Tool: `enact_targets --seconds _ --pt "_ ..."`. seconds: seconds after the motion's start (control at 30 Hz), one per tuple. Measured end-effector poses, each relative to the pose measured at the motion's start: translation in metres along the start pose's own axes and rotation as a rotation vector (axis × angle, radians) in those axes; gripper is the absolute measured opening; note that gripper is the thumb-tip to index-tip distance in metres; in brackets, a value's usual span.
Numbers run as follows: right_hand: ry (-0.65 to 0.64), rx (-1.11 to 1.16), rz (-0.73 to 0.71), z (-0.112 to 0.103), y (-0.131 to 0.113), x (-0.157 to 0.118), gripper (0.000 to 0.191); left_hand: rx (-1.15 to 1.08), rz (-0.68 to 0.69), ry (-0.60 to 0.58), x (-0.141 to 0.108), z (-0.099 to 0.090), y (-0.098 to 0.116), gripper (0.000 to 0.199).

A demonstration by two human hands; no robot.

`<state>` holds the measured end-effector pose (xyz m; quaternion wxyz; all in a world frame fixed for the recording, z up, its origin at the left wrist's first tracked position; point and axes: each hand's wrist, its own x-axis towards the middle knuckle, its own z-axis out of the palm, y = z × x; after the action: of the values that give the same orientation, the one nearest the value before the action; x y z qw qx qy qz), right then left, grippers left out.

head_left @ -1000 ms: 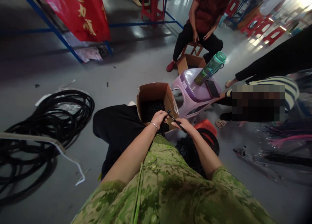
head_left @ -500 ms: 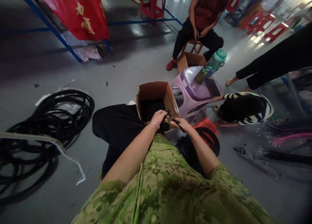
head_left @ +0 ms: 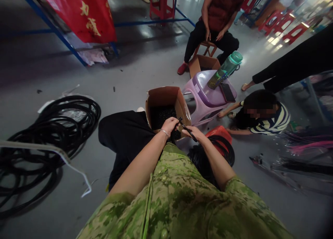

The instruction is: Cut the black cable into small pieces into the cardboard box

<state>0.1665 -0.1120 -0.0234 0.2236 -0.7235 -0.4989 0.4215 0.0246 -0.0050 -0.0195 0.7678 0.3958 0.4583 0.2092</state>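
My left hand [head_left: 170, 124], a bracelet at its wrist, pinches a thin black strip [head_left: 180, 120] above the near edge of an open cardboard box [head_left: 162, 93]. Many small black pieces [head_left: 162, 116] lie inside that box. In my right hand [head_left: 196, 132] are black-handled scissors [head_left: 193, 136], their blades pointing at the strip by my left fingertips. Whether the blades touch the strip is too small to tell. Below my right forearm rests a coil of black cord [head_left: 201, 157], partly hidden, against a red bag [head_left: 221, 133].
A purple stool [head_left: 205, 97] carries a green bottle [head_left: 226, 71] and a phone [head_left: 227, 93]. One person [head_left: 221, 27] sits beyond it; another in stripes [head_left: 270, 121] crouches at the right. Black hose coils [head_left: 52, 135] and a bent pale rod [head_left: 65, 156] are at left.
The scissors' handles look spread wider than before. The crouching person has raised their head, and an arm has shifted. My left hand has barely moved.
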Motion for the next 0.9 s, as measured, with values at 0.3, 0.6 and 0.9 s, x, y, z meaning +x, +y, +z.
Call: enact_targets --seconds 0.3,0.6,0.9 --pt "0.173 -0.402 0.071 0.011 0.002 -0.001 0.054 -0.029 -0.061 0.045 0.007 -0.006 -0.001 0.012" --pt "0.289 -0.342 0.067 0.032 0.010 -0.003 0.057 -0.041 -0.080 0.069 0.011 -0.006 -0.006 0.011" --pt "0.269 -0.032 0.240 0.046 0.012 -0.004 0.059 0.065 -0.115 0.107 0.007 -0.001 -0.010 0.013"
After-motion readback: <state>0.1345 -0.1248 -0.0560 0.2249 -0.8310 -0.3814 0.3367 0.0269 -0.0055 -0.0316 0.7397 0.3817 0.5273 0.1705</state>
